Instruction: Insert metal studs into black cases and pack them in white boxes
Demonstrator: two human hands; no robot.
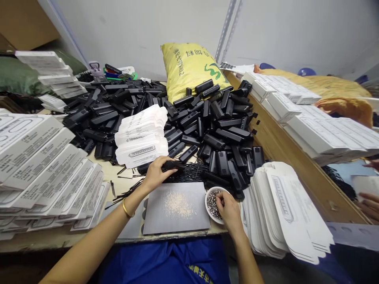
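Note:
My left hand, with a gold bracelet at the wrist, is closed around a black plastic comb-like case beyond the grey board. A patch of pale crumbs lies on that board. To its right stands a white bowl full of small shiny metal pieces. My right hand reaches over the bowl's right side, its fingertips pinched together at the metal pieces; what they hold is hidden. Thin black sticks lie heaped behind the board.
Many black cases are piled across the table, against a yellow sack. Flat white cartons lie on the pile. White boxes are stacked left; more cartons stand right. Boxes line a wooden ledge, beyond which another person's hand shows.

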